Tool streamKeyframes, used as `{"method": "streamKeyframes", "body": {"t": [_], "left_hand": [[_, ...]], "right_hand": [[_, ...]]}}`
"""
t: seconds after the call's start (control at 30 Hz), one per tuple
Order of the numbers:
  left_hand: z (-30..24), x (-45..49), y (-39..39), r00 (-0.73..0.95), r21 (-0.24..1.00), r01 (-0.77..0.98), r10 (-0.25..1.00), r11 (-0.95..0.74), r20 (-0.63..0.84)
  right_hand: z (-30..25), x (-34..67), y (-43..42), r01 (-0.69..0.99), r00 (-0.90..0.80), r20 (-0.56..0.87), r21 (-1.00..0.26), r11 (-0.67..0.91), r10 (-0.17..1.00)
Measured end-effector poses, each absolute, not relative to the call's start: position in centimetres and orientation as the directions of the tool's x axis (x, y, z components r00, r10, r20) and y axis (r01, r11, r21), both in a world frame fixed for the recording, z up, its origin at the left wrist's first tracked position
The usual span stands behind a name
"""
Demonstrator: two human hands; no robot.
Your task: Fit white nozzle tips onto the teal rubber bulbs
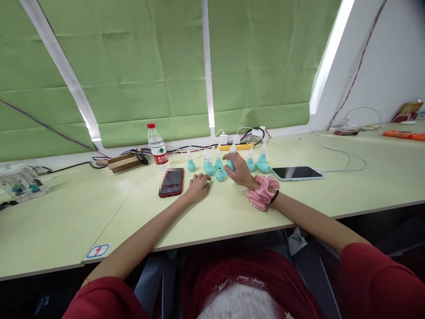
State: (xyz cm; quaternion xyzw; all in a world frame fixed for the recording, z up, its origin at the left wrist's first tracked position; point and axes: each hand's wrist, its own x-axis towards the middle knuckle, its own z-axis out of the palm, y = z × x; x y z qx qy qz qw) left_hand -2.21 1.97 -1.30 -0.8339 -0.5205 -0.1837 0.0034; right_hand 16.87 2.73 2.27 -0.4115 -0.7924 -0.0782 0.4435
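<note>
Head camera: at the far left of the desk (73,221) sits a clear container (20,184) with teal pieces inside, then an open cardboard box (124,162) and a red-capped bottle (158,149) near the wall, seemingly pushed back out of the way. A red-cased phone (171,182) lies just left of the left hand (198,187), which rests on the desk, fingers bent; a small pale piece (207,180) shows at its fingertips, but I cannot tell whether that grip is pinching it or merely touching it. Teal bulbs (191,166) with clear nozzles stand upright in a loose cluster, probably gathered there so both hands can reach them; in front, between the hands, an open-mouthed bulb (219,175) shows no nozzle. The right hand (239,169) has its grip closed, fingers curled around a held bulb (229,165) whose nozzle points up, perhaps to keep it steady. Behind is a yellow power strip (244,146). Right of the hand, a tipped bulb (264,168) lies sideways, and a pale-cased phone (297,173) rests beyond it.
</note>
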Motion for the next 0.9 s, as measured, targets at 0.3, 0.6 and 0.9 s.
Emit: {"method": "streamKeyframes", "body": {"t": [0.3, 0.6, 0.9], "left_hand": [[0.7, -2.6, 1.6, 0.198, 0.45, 0.705, 0.762, -0.548, 0.617], [0.1, -2.4, 2.3, 0.303, 0.473, 0.733, 0.857, -0.489, 0.416], [-1.1, -2.3, 2.8, 0.572, 0.121, 0.761, 0.748, -0.637, 0.338]], "right_hand": [[1.3, 15.6, 1.3, 0.545, -0.734, 0.47, -0.022, 0.838, 0.49], [1.3, 16.2, 2.4, 0.702, -0.401, 0.686, -0.196, 0.685, 0.607], [1.2, 16.1, 2.5, 0.719, -0.407, 0.66, -0.196, 0.667, 0.632]]}}
